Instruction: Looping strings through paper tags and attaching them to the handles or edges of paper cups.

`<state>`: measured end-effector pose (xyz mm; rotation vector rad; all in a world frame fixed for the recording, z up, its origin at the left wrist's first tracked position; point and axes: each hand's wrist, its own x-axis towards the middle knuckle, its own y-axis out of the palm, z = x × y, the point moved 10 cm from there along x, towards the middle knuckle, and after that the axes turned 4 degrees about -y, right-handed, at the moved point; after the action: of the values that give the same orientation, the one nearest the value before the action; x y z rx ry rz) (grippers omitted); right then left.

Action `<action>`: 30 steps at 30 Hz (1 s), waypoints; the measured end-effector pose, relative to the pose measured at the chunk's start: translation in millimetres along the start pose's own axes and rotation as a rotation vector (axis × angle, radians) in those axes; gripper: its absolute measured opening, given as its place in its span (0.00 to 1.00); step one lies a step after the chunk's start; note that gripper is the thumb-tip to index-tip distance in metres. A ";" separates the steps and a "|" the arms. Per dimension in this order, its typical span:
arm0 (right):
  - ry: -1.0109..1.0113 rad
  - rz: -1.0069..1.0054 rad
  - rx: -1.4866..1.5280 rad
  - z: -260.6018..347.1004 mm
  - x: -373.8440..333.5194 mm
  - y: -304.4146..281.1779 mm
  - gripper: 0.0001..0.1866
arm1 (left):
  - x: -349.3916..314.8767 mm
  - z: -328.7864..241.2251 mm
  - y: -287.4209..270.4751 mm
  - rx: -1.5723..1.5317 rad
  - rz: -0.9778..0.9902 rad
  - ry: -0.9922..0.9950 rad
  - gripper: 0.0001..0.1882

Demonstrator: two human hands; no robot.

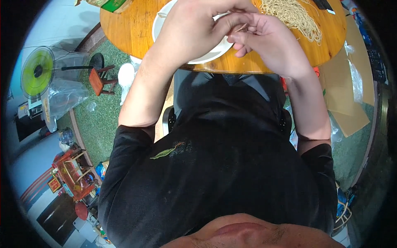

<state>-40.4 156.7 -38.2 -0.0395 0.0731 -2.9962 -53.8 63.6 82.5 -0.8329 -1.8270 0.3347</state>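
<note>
Both my hands meet above a white plate [211, 56] near the front edge of the round wooden table. My left hand [194, 25] comes over the plate with its fingers bent and thumb tip close to the right fingers. My right hand [273, 39] is curled, thumb and fingers drawn together. A thin, light-brown sliver [241, 28] shows between the fingertips; its kind is too small to tell, and the fingers partly hide it. Another small pale piece [161, 15] lies at the plate's left side. Much of the plate is covered by my left hand and forearm.
A tangled heap of thin tan strands, like noodles [294, 18], lies on the table's right side. A green and yellow packet [113, 5] is at the far left, a dark object [322, 4] at the far right. Left on the floor stand a fan [38, 71] and small stool [97, 81].
</note>
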 end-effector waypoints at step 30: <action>0.166 -0.122 0.267 -2.4 -1.9 -5.2 0.05 | -23.4 7.4 5.0 0.325 0.168 -0.398 0.05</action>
<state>-39.4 162.2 -40.4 0.2423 -0.3232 -3.0951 -53.7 52.4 60.1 -0.7261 -1.9929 0.9348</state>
